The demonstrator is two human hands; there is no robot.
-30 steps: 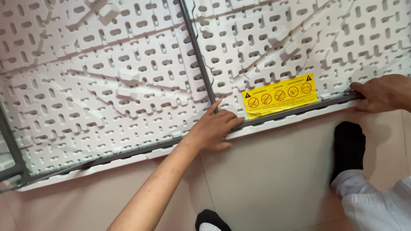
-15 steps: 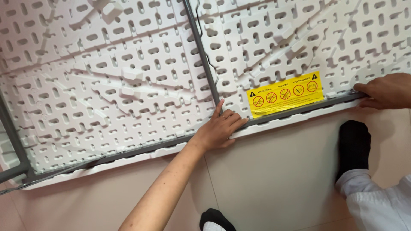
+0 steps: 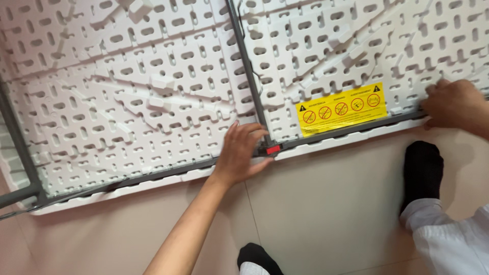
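Both hands (image 3: 239,153) press white table underside (image 3: 127,102) edge.

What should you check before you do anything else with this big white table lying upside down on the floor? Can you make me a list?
1. Left hand rests on the grey metal frame rail at the near edge: ok.
2. Right hand presses the same edge further along: ok.
3. Small red latch is uncovered beside the left hand's fingers: ok. Locked or released: cannot tell.
4. Fingers clear of the middle joint by the grey crossbar: not ok, they lie right against it.
5. Both socked feet stand on the floor, off the table: ok.
6. Yellow warning sticker in plain view: ok.
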